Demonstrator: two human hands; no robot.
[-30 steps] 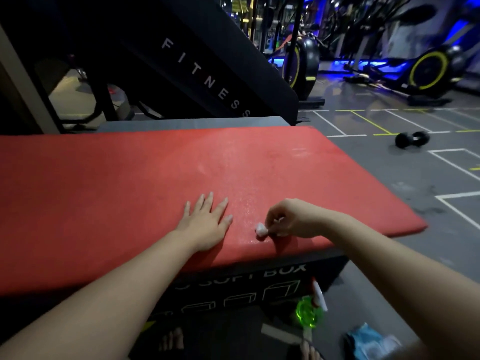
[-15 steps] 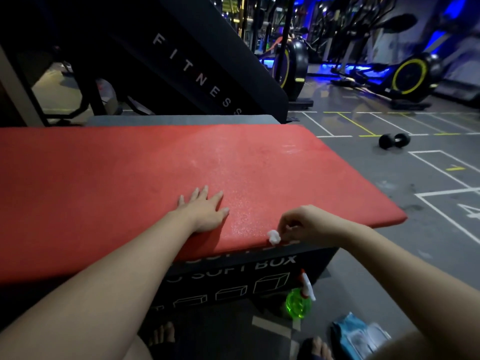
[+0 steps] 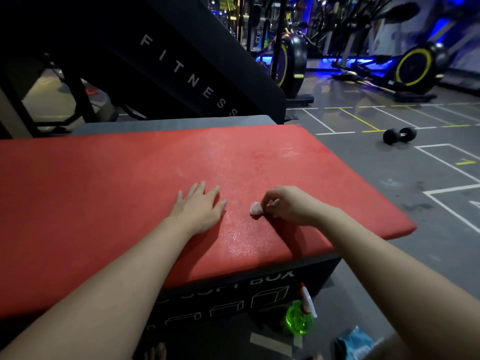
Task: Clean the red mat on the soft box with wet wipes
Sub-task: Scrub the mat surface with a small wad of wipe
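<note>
A: If the small balled wipe [image 3: 256, 209] slips from the pinching right hand [image 3: 288, 206], it could drop over the near edge of the red mat [image 3: 104, 203], beside the spray bottle [image 3: 298, 318].

B: Yes. The left hand [image 3: 198, 211] lies flat, fingers straight, probably steadying the mat on the soft box [image 3: 233, 300]. Farther away there is much bare mat for wiping.

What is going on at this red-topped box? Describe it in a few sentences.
A person is cleaning the red mat on the soft box. The left hand lies flat on the mat, fingers spread. The right hand pinches a small crumpled wet wipe against the mat beside it. A green spray bottle stands on the floor below.
</note>
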